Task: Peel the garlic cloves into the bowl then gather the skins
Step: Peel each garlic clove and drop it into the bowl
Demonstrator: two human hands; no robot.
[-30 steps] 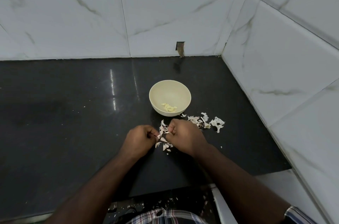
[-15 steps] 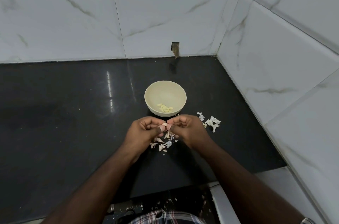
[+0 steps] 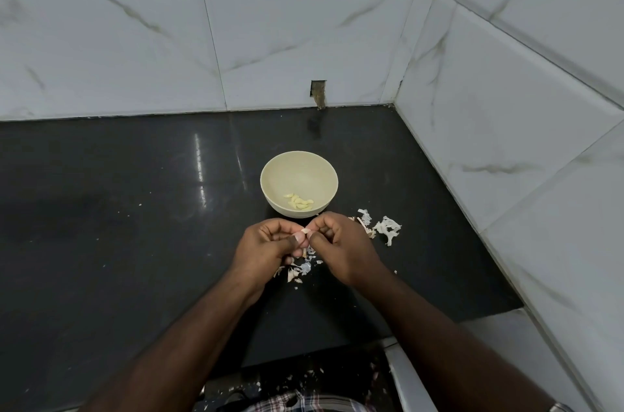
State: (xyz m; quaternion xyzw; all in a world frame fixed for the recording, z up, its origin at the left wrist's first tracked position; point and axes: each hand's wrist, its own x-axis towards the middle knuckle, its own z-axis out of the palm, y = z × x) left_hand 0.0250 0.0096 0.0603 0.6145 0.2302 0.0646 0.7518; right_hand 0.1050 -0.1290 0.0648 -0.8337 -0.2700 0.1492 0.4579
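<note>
- Here, a small pale garlic clove [image 3: 305,230] is pinched between the fingertips of both hands, just in front of the bowl.
- Left hand [image 3: 266,248]: fingers curled, thumb pressed on the clove.
- Right hand [image 3: 341,248]: fingers curled, thumb and forefinger pinched on the same clove.
- A round cream plastic bowl [image 3: 270,185] is set on the glossy black stone worktop [image 3: 118,209]; several peeled yellowish cloves [image 3: 300,202] are seen inside.
- Papery white skins [image 3: 385,228] are scattered right of the hands; smaller skin scraps [image 3: 299,271] are found beneath them.
- White marble-veined wall tiles [image 3: 270,40] are noted behind.
</note>
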